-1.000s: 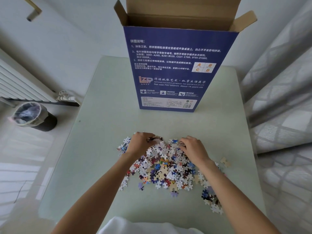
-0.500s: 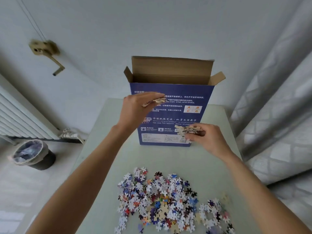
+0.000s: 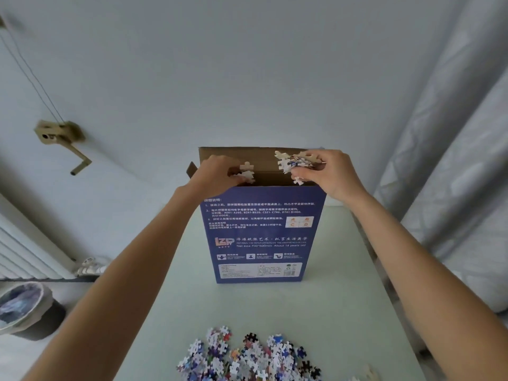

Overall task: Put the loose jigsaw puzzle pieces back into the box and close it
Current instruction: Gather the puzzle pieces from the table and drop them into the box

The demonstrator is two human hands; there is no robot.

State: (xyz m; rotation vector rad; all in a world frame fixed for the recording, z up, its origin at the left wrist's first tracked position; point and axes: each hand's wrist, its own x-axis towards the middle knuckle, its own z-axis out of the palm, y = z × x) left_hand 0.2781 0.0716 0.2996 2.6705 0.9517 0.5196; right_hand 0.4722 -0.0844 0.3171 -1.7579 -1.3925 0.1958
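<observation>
A tall blue puzzle box (image 3: 261, 235) stands upright on the pale green table (image 3: 343, 312), its brown top flaps open. My left hand (image 3: 217, 173) holds a few puzzle pieces (image 3: 246, 173) over the left side of the opening. Over the right side, my right hand (image 3: 332, 174) grips a bigger bunch of pieces (image 3: 292, 163); one piece hangs below its fingers. A heap of loose colourful puzzle pieces (image 3: 247, 358) lies on the table at the near edge.
A lined waste bin (image 3: 24, 309) stands on the floor at the left, below a white radiator (image 3: 24, 254). Grey curtains (image 3: 450, 188) hang close along the table's right side. A wall crank (image 3: 63, 141) sits on the wall behind.
Both hands scooped pieces from the heap and rose with them, from table level up to the box's open top. The camera tilted upward.
</observation>
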